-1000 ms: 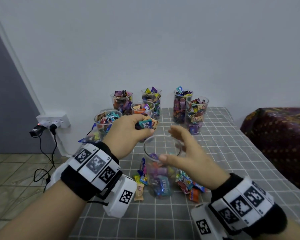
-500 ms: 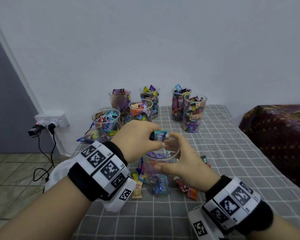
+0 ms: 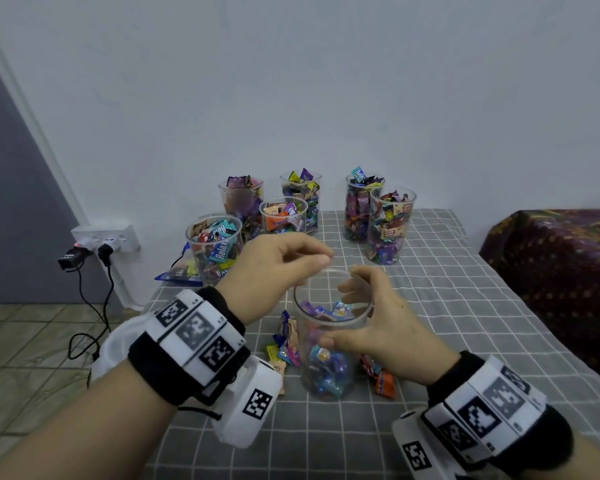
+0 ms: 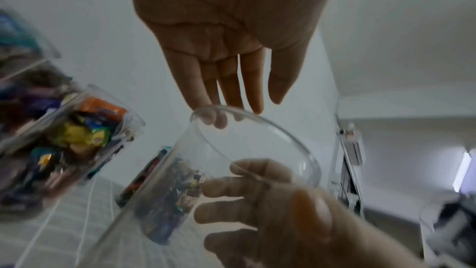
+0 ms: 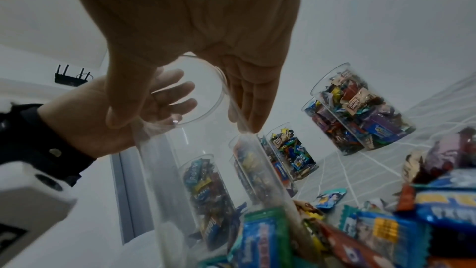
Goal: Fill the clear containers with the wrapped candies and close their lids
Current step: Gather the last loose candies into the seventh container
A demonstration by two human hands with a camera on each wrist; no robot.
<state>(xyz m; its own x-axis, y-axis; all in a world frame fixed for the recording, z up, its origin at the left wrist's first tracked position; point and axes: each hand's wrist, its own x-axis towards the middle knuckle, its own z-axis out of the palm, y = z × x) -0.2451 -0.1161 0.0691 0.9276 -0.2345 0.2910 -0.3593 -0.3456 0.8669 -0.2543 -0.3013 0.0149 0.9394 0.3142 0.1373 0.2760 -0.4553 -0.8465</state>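
Plain pale wall (image 3: 291,81) behind table. Table covered in grey cloth (image 3: 447,306) with white grid lines. Grey door panel (image 3: 11,209) at left, white frame beside it. White wall socket (image 3: 106,233) holds two plugs, black cables hanging to beige tiled floor (image 3: 25,341). Dark patterned fabric (image 3: 561,271) at right. Black router (image 5: 72,77) mounted on wall.

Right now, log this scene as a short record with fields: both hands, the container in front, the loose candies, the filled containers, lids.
left hand: over the container's mouth, fingers relaxed, holding nothing
right hand: grips the front container's side
front container: upright, partly filled, open top
loose candies: on the checked cloth on both sides of the container's base
filled containers: six at the back, heaped
lids: none visible
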